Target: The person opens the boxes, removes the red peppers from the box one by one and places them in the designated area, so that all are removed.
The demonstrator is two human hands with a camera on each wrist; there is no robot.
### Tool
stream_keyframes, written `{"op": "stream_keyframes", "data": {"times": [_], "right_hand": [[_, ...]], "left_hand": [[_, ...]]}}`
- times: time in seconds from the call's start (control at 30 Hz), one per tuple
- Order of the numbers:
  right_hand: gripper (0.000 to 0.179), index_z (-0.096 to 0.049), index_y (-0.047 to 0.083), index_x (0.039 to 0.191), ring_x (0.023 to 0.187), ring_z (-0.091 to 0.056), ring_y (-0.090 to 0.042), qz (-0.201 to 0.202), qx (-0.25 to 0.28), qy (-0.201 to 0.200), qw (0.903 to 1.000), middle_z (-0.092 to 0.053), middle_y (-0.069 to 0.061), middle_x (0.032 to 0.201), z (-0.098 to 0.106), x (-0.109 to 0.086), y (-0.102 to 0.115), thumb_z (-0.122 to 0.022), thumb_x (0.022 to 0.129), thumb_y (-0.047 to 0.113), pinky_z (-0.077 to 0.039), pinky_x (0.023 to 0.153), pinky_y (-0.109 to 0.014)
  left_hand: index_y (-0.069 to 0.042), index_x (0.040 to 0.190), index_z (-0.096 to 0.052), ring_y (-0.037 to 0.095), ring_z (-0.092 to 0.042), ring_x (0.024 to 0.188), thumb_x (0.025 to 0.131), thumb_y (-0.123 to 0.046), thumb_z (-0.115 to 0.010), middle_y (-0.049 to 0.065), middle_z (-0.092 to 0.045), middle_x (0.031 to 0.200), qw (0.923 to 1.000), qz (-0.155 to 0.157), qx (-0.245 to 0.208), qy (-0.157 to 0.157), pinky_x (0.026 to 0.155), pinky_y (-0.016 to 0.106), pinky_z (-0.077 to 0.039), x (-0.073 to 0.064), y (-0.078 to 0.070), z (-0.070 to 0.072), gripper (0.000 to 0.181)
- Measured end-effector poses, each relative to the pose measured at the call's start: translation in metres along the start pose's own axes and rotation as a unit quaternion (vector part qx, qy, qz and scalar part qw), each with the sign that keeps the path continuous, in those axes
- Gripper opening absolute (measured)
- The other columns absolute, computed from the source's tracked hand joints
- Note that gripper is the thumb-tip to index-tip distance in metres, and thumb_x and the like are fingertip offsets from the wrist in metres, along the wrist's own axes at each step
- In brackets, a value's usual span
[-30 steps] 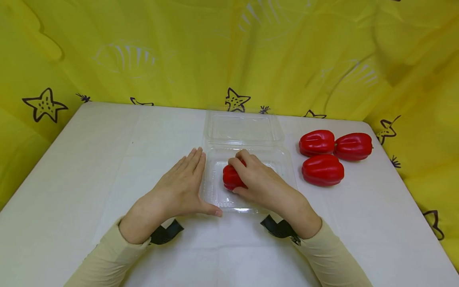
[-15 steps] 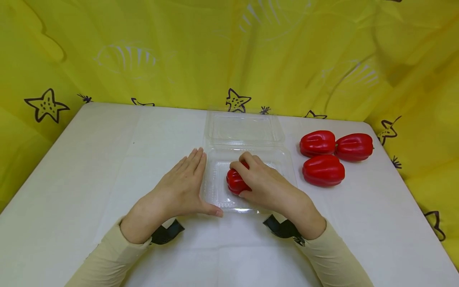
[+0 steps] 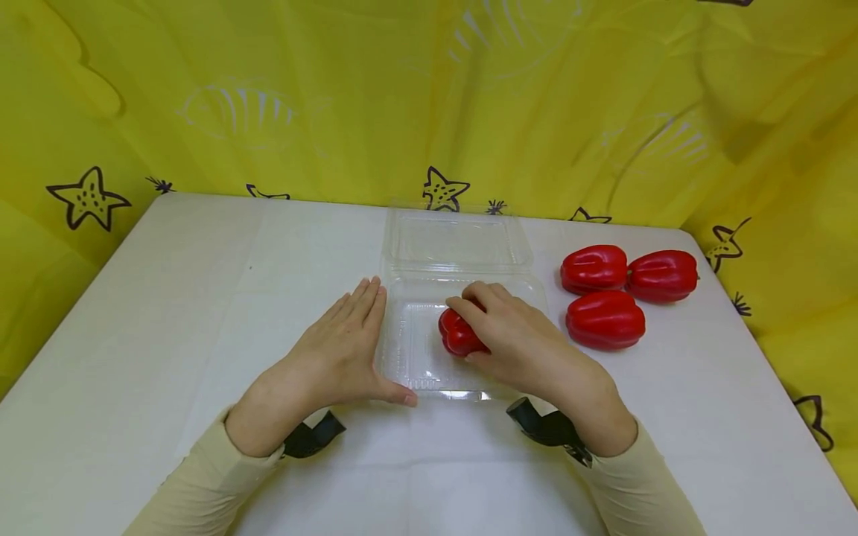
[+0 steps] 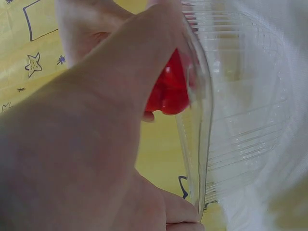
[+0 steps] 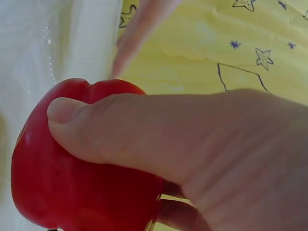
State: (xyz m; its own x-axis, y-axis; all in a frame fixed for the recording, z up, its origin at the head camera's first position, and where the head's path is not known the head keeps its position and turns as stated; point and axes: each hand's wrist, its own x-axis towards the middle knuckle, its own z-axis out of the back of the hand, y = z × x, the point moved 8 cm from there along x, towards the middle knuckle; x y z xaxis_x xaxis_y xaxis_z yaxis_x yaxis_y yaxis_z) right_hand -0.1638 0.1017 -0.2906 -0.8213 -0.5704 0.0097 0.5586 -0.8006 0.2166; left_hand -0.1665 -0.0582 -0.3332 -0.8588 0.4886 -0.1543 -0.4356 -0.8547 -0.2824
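My right hand (image 3: 519, 335) grips a red bell pepper (image 3: 459, 333) over the base of a clear plastic clamshell container (image 3: 415, 368). In the right wrist view the thumb lies along the side of the pepper (image 5: 72, 183), with other fingers partly hidden behind it. My left hand (image 3: 335, 353) is spread flat-fingered along the container's left side, its thumb at the front left corner. From the left wrist view, fingers touch the container's rim (image 4: 204, 120) and the pepper (image 4: 171, 91) shows beyond the wall. Whether the pepper touches the container floor I cannot tell.
Several red peppers are in view; three lie on the white table at the right: one at the back (image 3: 593, 269), one further right (image 3: 663, 275), one in front (image 3: 605, 320). The container's lid (image 3: 459, 238) lies folded back toward the yellow curtain (image 3: 362, 97).
My right hand has moved a little to the right within the container, carrying the pepper with it. The left hand has stayed at the container's left side.
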Motion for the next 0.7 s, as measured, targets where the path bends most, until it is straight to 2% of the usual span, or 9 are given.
{"op": "stream_keyframes", "data": {"times": [0.2, 0.37, 0.53, 0.7], "right_hand": [[0.065, -0.058, 0.013, 0.133, 0.117, -0.057, -0.026, 0.005, -0.001, -0.031, 0.9995, -0.057, -0.006, 0.128, 0.015, -0.005, -0.005, -0.087, 0.075, 0.022, -0.059, 0.09, -0.044], [0.063, -0.059, 0.013, 0.131, 0.116, -0.057, -0.025, 0.024, -0.004, -0.065, 0.9976, -0.057, -0.006, 0.126, 0.028, -0.009, -0.009, -0.087, 0.075, 0.018, -0.058, 0.093, -0.043], [0.064, -0.059, 0.013, 0.13, 0.117, -0.056, -0.026, 0.036, -0.012, -0.074, 0.9965, -0.058, -0.007, 0.126, 0.032, -0.013, -0.011, -0.088, 0.074, 0.018, -0.057, 0.093, -0.043], [0.065, -0.059, 0.011, 0.131, 0.118, -0.054, -0.027, 0.02, -0.008, -0.075, 0.997, -0.057, -0.009, 0.126, 0.031, -0.015, -0.019, -0.088, 0.073, 0.016, -0.058, 0.092, -0.044]], "left_hand": [[0.007, 0.155, -0.016, 0.035, -0.009, 0.155, 0.061, -0.079, -0.075, 0.023, -0.013, 0.165, 1.0, 0.003, -0.006, 0.006, 0.125, 0.049, -0.018, 0.0, 0.0, -0.002, 0.14], [0.007, 0.155, -0.017, 0.035, -0.009, 0.155, 0.061, -0.08, -0.074, 0.022, -0.013, 0.165, 0.9999, 0.003, -0.008, 0.006, 0.125, 0.049, -0.017, 0.0, -0.002, -0.001, 0.14], [0.007, 0.155, -0.016, 0.034, -0.008, 0.155, 0.06, -0.08, -0.074, 0.022, -0.012, 0.165, 1.0, 0.004, -0.007, 0.005, 0.125, 0.049, -0.017, 0.0, -0.001, -0.001, 0.141], [0.007, 0.155, -0.016, 0.034, -0.009, 0.155, 0.061, -0.079, -0.075, 0.023, -0.012, 0.165, 1.0, 0.004, -0.006, 0.001, 0.125, 0.049, -0.017, 0.0, 0.0, 0.001, 0.141]]}}
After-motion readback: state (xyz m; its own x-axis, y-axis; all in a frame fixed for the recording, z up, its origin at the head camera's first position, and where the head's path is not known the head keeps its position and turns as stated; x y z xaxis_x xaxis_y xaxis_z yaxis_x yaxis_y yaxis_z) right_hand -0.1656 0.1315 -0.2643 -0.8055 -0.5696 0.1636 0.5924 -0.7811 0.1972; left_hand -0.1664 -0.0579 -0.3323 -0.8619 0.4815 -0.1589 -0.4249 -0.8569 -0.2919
